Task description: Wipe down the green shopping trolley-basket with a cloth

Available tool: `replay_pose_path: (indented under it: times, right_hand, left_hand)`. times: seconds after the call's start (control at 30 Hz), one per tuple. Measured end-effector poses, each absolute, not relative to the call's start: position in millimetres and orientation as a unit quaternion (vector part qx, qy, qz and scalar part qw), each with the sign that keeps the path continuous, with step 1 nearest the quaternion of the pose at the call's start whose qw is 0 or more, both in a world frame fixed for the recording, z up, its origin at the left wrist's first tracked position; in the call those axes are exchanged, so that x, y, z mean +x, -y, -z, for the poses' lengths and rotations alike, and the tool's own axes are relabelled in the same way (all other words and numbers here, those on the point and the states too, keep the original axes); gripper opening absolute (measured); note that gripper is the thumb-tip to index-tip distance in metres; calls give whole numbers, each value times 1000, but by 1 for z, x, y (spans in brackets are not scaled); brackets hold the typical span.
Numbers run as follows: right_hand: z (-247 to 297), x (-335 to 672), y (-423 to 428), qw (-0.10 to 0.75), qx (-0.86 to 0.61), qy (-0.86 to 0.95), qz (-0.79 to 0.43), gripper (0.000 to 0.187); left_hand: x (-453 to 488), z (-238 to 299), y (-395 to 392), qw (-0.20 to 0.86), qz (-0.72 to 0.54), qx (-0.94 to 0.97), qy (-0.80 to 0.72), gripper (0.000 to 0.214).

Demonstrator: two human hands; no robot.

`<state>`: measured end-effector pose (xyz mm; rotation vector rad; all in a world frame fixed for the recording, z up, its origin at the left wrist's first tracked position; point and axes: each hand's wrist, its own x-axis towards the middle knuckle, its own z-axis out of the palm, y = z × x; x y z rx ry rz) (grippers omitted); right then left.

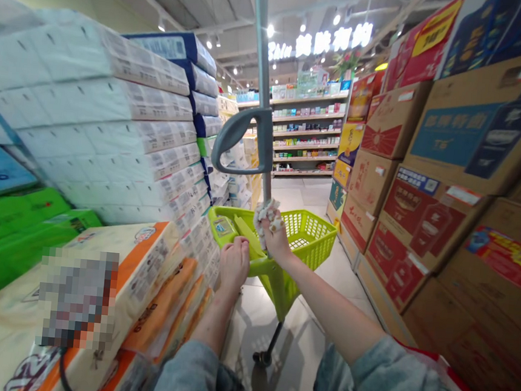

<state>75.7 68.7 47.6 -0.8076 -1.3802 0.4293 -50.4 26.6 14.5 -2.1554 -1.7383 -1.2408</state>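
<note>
A lime-green shopping basket [311,236] on a wheeled stand sits in the aisle before me, with a tall grey pole and loop handle [238,133] rising from it. My left hand [234,263] is closed over the basket's near rim. My right hand [273,233] is closed on a crumpled white patterned cloth [266,211], pressed against the foot of the pole.
Stacked tissue packs [112,115] and orange-cream packs [143,282] wall the left. Cardboard cartons [449,175] are piled high on the right. Stocked shelves [306,138] stand at the aisle's far end. The tiled floor [293,344] runs between.
</note>
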Motion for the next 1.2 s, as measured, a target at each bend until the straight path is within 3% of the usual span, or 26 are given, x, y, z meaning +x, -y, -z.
replay_pose_path:
  times: [0.23, 0.37, 0.67, 0.77, 0.97, 1.2]
  right_hand:
    - [37, 83, -57, 609, -409, 654, -182, 40]
    - [59, 97, -59, 579, -430, 682, -120, 31]
    - [93, 122, -63, 611, -425, 667, -43, 34]
    - [99, 93, -41, 658, -469, 586, -56, 41]
    - [107, 24, 11, 635, -489, 589, -105, 47]
    - [115, 35, -6, 657, -490, 560, -124, 44]
  left_hand:
    - [-50, -14, -26, 61, 404, -706, 579, 34]
    - [-48, -16, -23, 63, 403, -704, 582, 33]
    - [-38, -17, -22, 71, 393, -699, 593, 34]
    - [-32, -16, -22, 79, 400, -691, 597, 34]
    - [-25, -19, -21, 64, 385, -696, 603, 38]
    - [-26, -21, -21, 20, 388, -720, 575, 40]
